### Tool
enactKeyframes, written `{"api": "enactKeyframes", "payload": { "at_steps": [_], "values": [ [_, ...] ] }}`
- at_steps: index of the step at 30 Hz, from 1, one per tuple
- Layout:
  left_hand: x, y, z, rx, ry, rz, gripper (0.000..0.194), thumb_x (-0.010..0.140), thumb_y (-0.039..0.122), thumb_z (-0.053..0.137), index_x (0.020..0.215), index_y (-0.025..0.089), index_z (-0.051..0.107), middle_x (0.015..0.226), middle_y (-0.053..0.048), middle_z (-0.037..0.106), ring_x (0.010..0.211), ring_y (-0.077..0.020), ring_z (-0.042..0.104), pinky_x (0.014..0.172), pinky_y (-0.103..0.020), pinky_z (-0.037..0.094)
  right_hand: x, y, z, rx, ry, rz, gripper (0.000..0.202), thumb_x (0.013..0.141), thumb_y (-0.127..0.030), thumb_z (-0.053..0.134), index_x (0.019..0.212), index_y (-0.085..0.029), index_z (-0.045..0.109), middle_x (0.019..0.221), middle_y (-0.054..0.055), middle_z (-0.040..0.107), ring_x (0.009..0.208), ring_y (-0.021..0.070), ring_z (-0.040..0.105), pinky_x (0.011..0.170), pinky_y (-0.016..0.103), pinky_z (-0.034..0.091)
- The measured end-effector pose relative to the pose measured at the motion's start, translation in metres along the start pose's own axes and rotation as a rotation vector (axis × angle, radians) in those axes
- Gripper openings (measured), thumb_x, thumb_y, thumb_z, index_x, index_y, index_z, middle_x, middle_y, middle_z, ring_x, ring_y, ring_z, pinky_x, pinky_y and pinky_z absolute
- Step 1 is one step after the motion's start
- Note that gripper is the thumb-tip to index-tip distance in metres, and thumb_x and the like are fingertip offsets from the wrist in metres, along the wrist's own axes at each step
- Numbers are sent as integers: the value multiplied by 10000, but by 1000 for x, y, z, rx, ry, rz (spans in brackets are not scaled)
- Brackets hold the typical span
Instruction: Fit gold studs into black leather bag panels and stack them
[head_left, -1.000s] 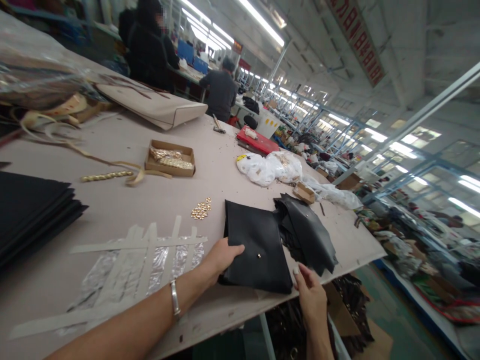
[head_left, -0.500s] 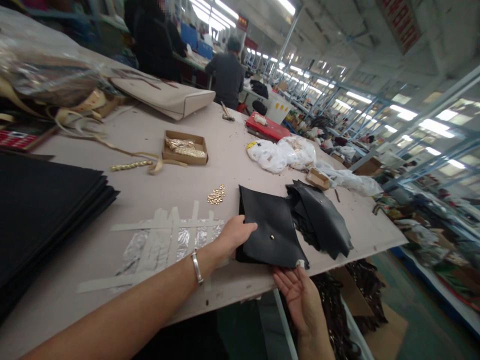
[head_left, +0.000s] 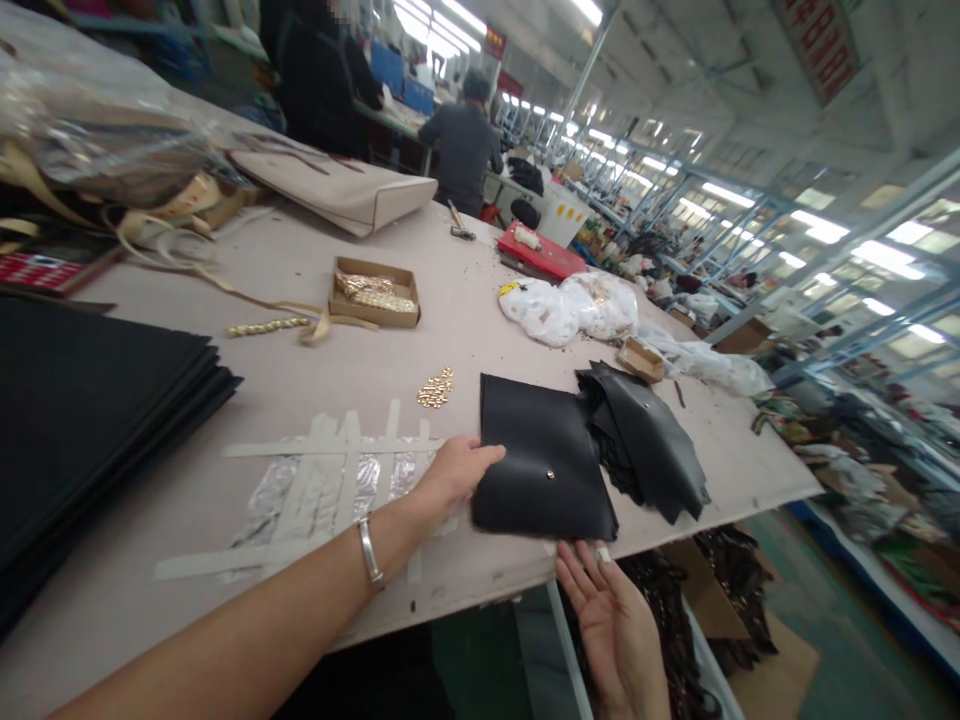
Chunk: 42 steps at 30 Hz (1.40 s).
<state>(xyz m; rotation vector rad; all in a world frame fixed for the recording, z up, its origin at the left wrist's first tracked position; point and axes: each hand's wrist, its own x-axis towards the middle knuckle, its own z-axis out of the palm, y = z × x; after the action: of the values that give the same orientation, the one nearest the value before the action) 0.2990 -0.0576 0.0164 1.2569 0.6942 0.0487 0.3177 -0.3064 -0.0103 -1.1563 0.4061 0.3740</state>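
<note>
A black leather panel [head_left: 536, 430] with a small gold stud lies flat by the table's near edge, with layers under it. My left hand [head_left: 454, 475] grips its left side, thumb on top and the other fingers mostly hidden at the edge. At the panel's near edge, my right hand [head_left: 600, 600] is palm up, fingers stretched out and tips by the border; a white wrap shows on one digit. Just beyond my left hand sits a small pile of gold studs [head_left: 436, 388]. A fanned stack of black leather panels [head_left: 645, 440] lies to the right.
A large black stack [head_left: 90, 420] fills the left. Farther back are a cardboard box [head_left: 375, 315] of gold pieces, a beige bag [head_left: 330, 180], a hammer [head_left: 461, 232], a red case [head_left: 544, 255] and white plastic bags [head_left: 566, 308]. Two people [head_left: 461, 145] work beyond the table.
The panel's raised left side now lies flatter. My left hand has shifted slightly left along its edge, and my right hand has dropped a little with fingers straighter.
</note>
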Motion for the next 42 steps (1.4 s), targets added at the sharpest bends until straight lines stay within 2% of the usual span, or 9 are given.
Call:
{"api": "enactKeyframes", "payload": {
  "at_steps": [4,8,11,15,23,29,32,37,42],
  "values": [
    [5,5,11,-37,-61,-112,212,921,306,634,793,144,587,580,79,471,430,-57,360,421,-193,261,1,3,1,36,-7,5,460,639,-329,852,987,-158,604,1048,119,733,1046,314,720,983,487,555],
    [16,2,25,-54,-96,-166,239,935,341,634,804,145,591,621,69,525,455,-63,423,455,-196,358,1,5,4,74,24,-8,541,569,-308,901,999,-166,603,1027,95,738,976,290,741,920,439,593],
    [19,-2,31,-82,-77,-123,211,878,339,673,808,158,592,584,72,526,441,-72,439,438,-192,309,3,6,6,98,19,-15,602,513,-318,939,992,-168,605,975,69,743,957,298,746,863,420,613],
    [14,-5,26,-122,-73,-90,305,743,442,715,759,193,539,453,110,361,355,-60,257,399,-203,130,9,8,6,113,2,32,681,466,-394,963,998,-166,605,932,60,749,869,293,758,740,402,628],
    [0,-13,14,-121,-118,-121,461,624,558,727,827,219,489,464,131,317,365,-46,202,398,-179,92,5,11,32,67,-175,107,665,650,-596,826,1129,-201,587,949,67,767,731,228,737,531,314,578],
    [-14,-15,10,-68,-153,-144,543,594,655,701,853,212,521,448,130,316,363,-44,178,384,-183,80,35,2,50,-42,103,-18,543,561,-300,873,1033,-186,630,779,20,752,621,215,693,465,303,556],
    [-21,-16,2,-59,-158,-125,585,639,751,633,812,205,511,512,85,445,364,-33,174,380,-192,84,42,-23,68,-113,32,-159,615,567,-273,849,1128,-162,624,747,24,748,585,220,677,486,345,581],
    [-29,-22,-6,-50,-205,-51,645,709,729,583,1030,170,591,754,-34,668,379,-34,195,382,-203,112,63,-103,92,-71,11,-366,534,578,-172,828,1081,-174,649,765,-13,743,630,175,679,628,322,603],
    [-49,-16,-22,-94,-142,-88,666,644,710,630,1020,161,640,748,-42,671,381,-43,197,394,-216,124,118,-171,75,-54,129,-491,286,738,-153,724,1002,-174,617,713,-58,683,608,124,644,634,276,578]
  ]
}}
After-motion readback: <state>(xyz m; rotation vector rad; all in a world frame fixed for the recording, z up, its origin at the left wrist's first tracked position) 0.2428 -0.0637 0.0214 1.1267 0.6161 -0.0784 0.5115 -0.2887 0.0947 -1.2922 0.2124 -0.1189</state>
